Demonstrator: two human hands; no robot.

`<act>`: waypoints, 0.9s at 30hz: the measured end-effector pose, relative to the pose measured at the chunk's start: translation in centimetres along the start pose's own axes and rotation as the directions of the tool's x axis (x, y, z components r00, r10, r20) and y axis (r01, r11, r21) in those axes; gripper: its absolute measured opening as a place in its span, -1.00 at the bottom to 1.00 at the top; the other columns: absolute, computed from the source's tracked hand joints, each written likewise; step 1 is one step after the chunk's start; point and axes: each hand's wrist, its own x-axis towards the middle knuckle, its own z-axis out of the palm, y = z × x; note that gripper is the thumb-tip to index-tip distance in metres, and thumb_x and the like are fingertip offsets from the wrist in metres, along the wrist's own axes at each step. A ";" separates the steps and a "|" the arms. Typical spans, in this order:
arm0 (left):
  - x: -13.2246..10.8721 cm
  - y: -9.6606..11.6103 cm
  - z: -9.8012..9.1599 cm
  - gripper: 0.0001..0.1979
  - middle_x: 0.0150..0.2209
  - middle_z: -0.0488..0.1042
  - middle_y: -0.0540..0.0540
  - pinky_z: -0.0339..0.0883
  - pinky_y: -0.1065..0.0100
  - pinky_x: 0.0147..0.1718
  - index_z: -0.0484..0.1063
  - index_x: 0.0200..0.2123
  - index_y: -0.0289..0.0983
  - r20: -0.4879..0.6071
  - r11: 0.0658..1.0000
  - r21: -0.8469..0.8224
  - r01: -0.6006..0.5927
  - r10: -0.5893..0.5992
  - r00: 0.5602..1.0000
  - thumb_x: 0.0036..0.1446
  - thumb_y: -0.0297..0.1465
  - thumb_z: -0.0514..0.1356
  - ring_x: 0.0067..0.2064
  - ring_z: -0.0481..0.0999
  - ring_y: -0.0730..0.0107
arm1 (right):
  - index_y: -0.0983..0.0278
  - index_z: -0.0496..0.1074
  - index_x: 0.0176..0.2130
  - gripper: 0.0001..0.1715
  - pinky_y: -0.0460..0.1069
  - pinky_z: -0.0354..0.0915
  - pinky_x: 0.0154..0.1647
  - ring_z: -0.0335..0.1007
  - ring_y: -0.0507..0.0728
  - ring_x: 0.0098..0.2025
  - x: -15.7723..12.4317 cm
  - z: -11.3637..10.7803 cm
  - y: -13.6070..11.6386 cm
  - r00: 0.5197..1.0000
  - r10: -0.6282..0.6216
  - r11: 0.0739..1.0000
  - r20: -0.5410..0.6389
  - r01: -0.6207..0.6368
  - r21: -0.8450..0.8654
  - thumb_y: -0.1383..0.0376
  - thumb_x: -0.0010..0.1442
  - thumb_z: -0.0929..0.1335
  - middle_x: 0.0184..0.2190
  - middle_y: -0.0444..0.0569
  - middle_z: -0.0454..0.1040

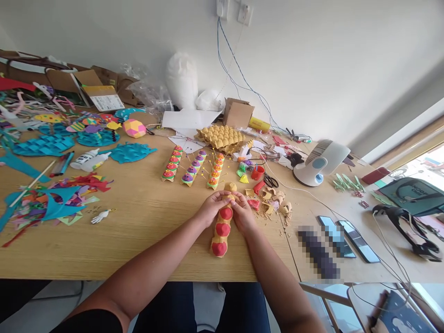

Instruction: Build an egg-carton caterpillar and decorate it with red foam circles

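Note:
A strip of tan egg carton [224, 238] lies lengthwise in front of me. Red clay-like caps cover its three nearer bumps, while the far bumps are bare tan. My left hand [211, 208] grips the strip's left side near the far end, and my right hand [244, 214] grips the right side opposite. Both sets of fingertips meet around one bare bump; whether a small piece of clay sits between them I cannot tell. Beyond the hands stand three decorated carton strips: a red one [172, 164], a purple one [194, 168] and an orange one [216, 171] with pins.
Torn carton scraps [268, 201], a red cup [257, 173] and black scissors [271, 180] lie right of the hands. A white fan [321, 162] and phones [359, 240] are farther right. Colored paper scraps [52, 203] cover the left. Egg trays [221, 135] lie behind.

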 end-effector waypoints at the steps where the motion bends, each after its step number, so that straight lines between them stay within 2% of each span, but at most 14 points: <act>1: 0.0 0.0 0.0 -0.52 -0.18 0.65 -0.07 0.40 0.32 -0.07 0.54 -0.18 -0.28 -0.002 1.000 0.012 0.001 -0.001 1.000 -0.17 -0.33 0.58 -0.19 0.61 0.40 | 0.11 0.47 -0.03 -0.44 0.03 0.44 -0.05 0.53 0.10 -0.19 0.1 0.0 0.0 1.000 -0.002 1.000 0.002 0.002 -0.004 0.15 0.00 0.62 -0.20 -0.14 0.59; 9: 0.4 0.1 -0.4 -0.51 -0.18 0.66 -0.08 0.40 0.29 -0.07 0.56 -0.15 -0.28 -0.030 0.995 0.097 -0.010 0.013 0.999 -0.15 -0.28 0.57 -0.18 0.61 0.35 | 0.15 0.52 -0.08 -0.46 0.04 0.44 -0.04 0.53 0.12 -0.18 1.0 -0.2 0.4 1.000 0.000 1.000 -0.020 0.000 -0.006 0.13 -0.05 0.63 -0.21 -0.11 0.61; 20: 0.3 0.3 -0.6 -0.48 -0.18 0.67 -0.07 0.40 0.26 -0.01 0.58 -0.14 -0.26 -0.083 0.987 0.161 -0.011 0.025 0.996 -0.19 -0.23 0.58 -0.15 0.62 0.34 | 0.15 0.54 -0.09 -0.49 0.00 0.42 -0.08 0.50 0.07 -0.22 0.8 -0.2 0.5 1.000 -0.002 1.000 -0.030 0.002 0.003 0.13 -0.03 0.62 -0.23 -0.15 0.61; 27: 0.3 0.4 -0.5 -0.49 -0.22 0.67 -0.04 0.42 0.30 -0.07 0.58 -0.13 -0.24 -0.072 0.989 0.149 -0.003 0.014 0.997 -0.17 -0.23 0.57 -0.21 0.62 0.38 | 0.15 0.55 -0.07 -0.47 0.01 0.42 -0.12 0.50 0.08 -0.23 0.9 -0.4 0.6 1.000 -0.005 1.000 -0.027 0.005 -0.028 0.10 -0.03 0.62 -0.29 -0.16 0.60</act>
